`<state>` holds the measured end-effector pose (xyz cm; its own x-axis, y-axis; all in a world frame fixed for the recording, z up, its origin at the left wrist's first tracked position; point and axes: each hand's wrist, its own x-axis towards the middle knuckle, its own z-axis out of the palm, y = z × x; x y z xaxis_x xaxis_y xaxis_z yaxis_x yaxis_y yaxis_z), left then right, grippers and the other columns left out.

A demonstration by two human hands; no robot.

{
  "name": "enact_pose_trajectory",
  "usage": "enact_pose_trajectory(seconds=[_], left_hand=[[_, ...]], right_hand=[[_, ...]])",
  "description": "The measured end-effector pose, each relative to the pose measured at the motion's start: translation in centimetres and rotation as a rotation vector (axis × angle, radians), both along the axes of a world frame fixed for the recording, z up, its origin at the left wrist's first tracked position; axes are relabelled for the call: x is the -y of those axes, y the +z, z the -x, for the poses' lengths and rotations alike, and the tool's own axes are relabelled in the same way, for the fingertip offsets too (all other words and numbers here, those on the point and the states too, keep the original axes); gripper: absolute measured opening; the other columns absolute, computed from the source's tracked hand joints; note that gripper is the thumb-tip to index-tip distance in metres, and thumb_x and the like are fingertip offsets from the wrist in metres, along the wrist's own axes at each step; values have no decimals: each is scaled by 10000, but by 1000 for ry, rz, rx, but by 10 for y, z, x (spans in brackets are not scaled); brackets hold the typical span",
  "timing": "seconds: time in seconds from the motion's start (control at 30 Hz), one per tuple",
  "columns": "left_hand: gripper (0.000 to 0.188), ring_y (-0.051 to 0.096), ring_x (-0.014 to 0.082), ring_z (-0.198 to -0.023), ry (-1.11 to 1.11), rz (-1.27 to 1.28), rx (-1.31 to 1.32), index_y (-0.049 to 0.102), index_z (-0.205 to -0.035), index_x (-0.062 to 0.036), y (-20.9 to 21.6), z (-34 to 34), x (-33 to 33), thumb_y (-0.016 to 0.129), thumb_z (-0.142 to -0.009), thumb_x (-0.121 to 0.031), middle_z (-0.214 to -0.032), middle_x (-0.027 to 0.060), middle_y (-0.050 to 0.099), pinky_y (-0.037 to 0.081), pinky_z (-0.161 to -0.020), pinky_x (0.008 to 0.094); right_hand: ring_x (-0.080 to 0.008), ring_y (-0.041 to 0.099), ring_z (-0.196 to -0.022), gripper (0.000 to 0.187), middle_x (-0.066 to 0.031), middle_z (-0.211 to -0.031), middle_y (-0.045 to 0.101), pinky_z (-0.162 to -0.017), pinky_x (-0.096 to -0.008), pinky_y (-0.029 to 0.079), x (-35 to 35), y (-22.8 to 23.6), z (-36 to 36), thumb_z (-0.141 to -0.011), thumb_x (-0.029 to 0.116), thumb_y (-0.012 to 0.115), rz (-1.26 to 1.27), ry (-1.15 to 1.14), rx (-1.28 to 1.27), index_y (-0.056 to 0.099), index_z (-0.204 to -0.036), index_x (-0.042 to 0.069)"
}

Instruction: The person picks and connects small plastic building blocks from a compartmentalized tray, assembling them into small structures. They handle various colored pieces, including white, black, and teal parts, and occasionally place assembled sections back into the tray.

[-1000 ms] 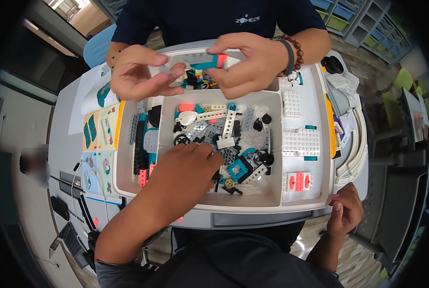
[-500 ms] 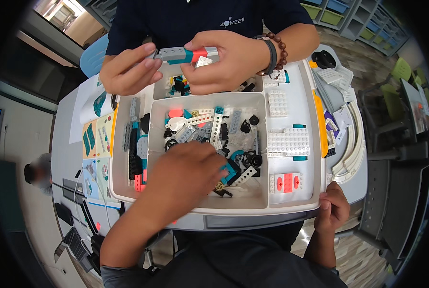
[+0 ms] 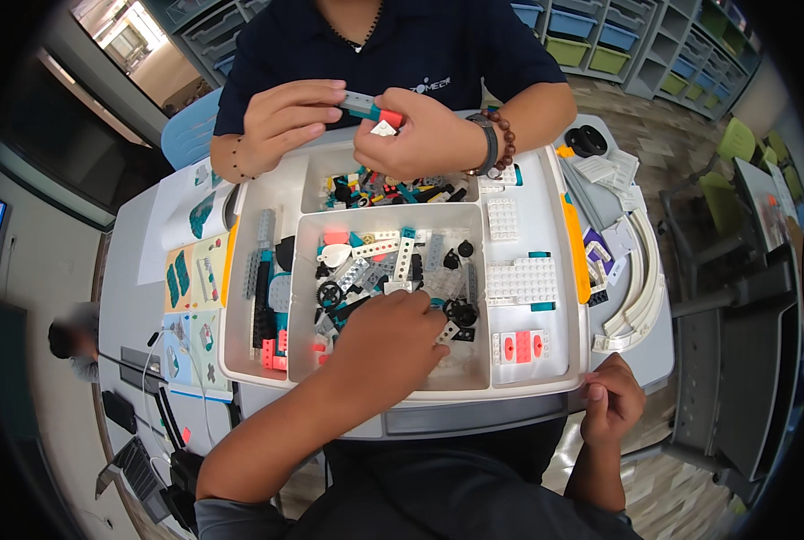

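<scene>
My left hand reaches down into the middle compartment of a white sorting tray. Its bent fingers touch loose building-brick parts beside a black wheel; the fingertips are hidden, so a held part cannot be made out. Left of the fingers lies a black gear wheel, and beyond them stands a white perforated beam. Beside the tray's near right corner, my right hand is curled closed, with nothing visible in it. Across the table, another person's hands hold a grey, teal and red brick assembly.
Right-hand compartments hold a white studded plate and a red-and-white brick piece. Picture instruction sheets and a white cable lie left of the tray. Curved white track pieces lie at the right. The far compartment holds small mixed parts.
My left hand has shifted right and slightly nearer within the middle compartment, uncovering the gear wheel. My view has tilted up a little. The other person's hands have turned the assembly.
</scene>
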<state>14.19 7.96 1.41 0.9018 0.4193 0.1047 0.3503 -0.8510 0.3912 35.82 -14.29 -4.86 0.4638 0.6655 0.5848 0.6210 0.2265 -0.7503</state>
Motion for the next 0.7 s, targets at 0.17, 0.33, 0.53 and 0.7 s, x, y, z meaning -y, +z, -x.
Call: enact_pose_trajectory(seconds=[0.17, 0.33, 0.53, 0.7], left_hand=[[147, 638, 293, -771, 230, 72, -12, 719, -892, -42, 34, 43, -15, 752, -827, -169, -824, 104, 635, 505, -693, 408], [168, 674, 304, -774, 358, -40, 5, 726, -860, -36, 21, 24, -37, 735, -856, -204, -837, 134, 668, 529, -710, 413], [170, 718, 330, -787, 379, -274, -377, 720, -834, -23, -6, -36, -50, 730, -814, -191, -846, 173, 713, 570, -690, 431], [126, 721, 351, -782, 390, -182, -406, 720, -860, -13, 0, -41, -53, 655, -772, -76, -844, 192, 713, 575, -695, 447]], right_hand=[[-197, 515, -586, 63, -86, -704, 638, -551, -300, 398, 7, 4, -4, -841, 36, 663, 18, -20, -32, 667, -823, -25], [-223, 521, -645, 71, -74, -711, 622, -620, -328, 422, -14, 41, -3, -788, 30, 706, 24, 46, 182, 693, -851, -1], [-240, 556, -884, 149, -41, -912, 617, -795, -372, 445, -112, 103, 32, -734, 164, 786, 273, 441, 623, 718, -855, 111], [-187, 554, -933, 74, 2, -823, 667, -829, -323, 418, -159, 60, 48, -711, 174, 683, 493, 514, 1096, 748, -714, 140]])
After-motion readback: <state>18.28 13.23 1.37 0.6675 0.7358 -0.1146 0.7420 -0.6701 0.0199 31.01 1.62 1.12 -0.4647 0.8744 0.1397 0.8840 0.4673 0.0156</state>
